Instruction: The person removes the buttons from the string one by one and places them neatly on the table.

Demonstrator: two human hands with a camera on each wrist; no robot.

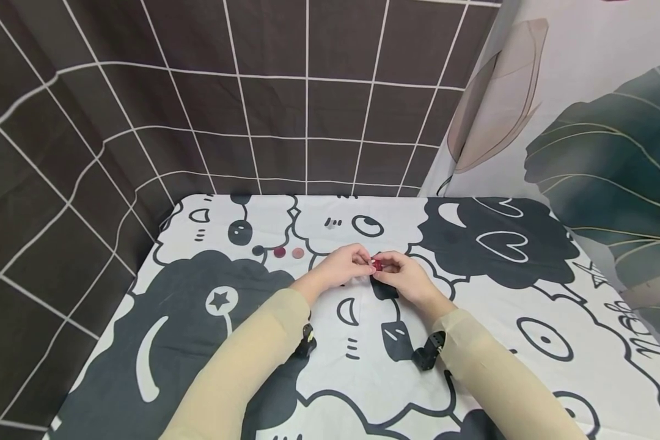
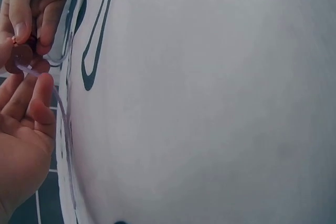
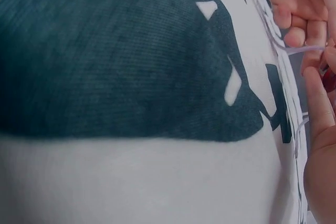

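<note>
Both hands meet over the middle of the cloth. My right hand (image 1: 409, 278) pinches small red disc-shaped beads (image 1: 376, 265) between thumb and fingers. In the left wrist view, a reddish round bead (image 2: 20, 59) faces the camera, with a pale purple string (image 2: 60, 103) coming out of its middle. The fingers of my left hand (image 1: 342, 266) pinch the string close beside the beads, its thumb and fingertips nearly touching those of the right. In the right wrist view the string (image 3: 302, 50) runs out from the left fingers, and a red bead (image 3: 329, 80) shows, partly hidden by the fingers.
Three small discs lie in a row left of the hands: a dark grey disc (image 1: 258, 250), a dark red disc (image 1: 279, 252) and a pink disc (image 1: 298, 252). A cartoon-print cloth (image 1: 473, 379) covers the table. Dark grid-patterned curtain (image 1: 275, 104) hangs behind and at left.
</note>
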